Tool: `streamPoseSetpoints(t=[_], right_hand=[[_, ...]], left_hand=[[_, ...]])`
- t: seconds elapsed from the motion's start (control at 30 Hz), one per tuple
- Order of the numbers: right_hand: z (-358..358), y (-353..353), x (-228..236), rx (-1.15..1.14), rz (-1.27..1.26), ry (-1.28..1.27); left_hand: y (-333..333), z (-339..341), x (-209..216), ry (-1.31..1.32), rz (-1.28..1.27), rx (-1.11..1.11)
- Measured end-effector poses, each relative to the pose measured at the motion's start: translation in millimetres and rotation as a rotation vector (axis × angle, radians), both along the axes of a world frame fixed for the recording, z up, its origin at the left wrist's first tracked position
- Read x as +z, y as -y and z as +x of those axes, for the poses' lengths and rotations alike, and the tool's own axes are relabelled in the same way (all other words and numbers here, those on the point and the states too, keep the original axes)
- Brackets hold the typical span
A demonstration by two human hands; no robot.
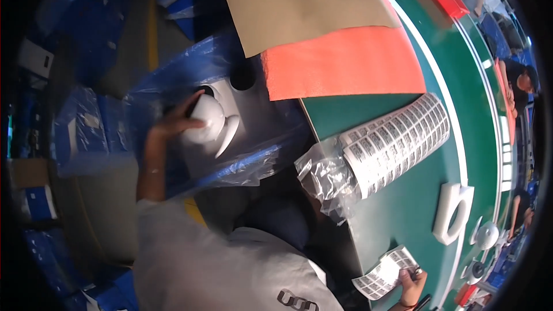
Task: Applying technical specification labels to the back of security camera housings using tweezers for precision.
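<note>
My left hand (180, 116) is at the left, closed around a white rounded device (208, 118) with a curved fin-like piece on its side. The device is held over a box lined with blue plastic film (201, 57). Inside the box is a pale insert (233, 103) with dark round holes. At the lower right, my right hand (411, 289) pinches a curling strip of printed labels (381, 276) over the green table (397, 207). A large roll of label sheets (397, 138) lies farther up the table, clear plastic wrap (328, 175) bunched at its near end.
Orange foam sheet (345, 63) and brown cardboard (305, 6) cover the table's far end. A white foam ring (453, 213) stands near the line at right, with another white device (488, 235) beyond it. People work along the right side. Blue bins (92, 132) stand at left.
</note>
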State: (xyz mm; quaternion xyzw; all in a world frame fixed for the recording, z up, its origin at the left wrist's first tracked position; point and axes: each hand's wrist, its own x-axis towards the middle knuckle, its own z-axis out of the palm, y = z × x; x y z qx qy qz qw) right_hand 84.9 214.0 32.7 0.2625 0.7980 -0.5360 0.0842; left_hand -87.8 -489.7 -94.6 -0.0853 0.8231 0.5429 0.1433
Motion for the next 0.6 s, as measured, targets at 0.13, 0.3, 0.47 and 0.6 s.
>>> streamPoseSetpoints(t=[0.13,0.3,0.47,0.6], right_hand=[[5.1,10.8,7.4,0.081,-0.083,-0.035],[35.5,-3.3,22.2,0.239,0.079,0.047],[93.4,-11.5,23.8,0.368,0.14,-0.073],[113.4,-17.5,-3.4,0.396,0.176,-0.286]], left_hand=[[-76.5,7.1,179.6,-0.161,0.266,-0.342],[-264.4,-65.6,263.0,-0.395,0.225,-1.227],[-495.6,-81.3,282.3,0.11,0.145,-1.51],[-643.2,-81.5,264.4,0.14,-0.15,-1.571]])
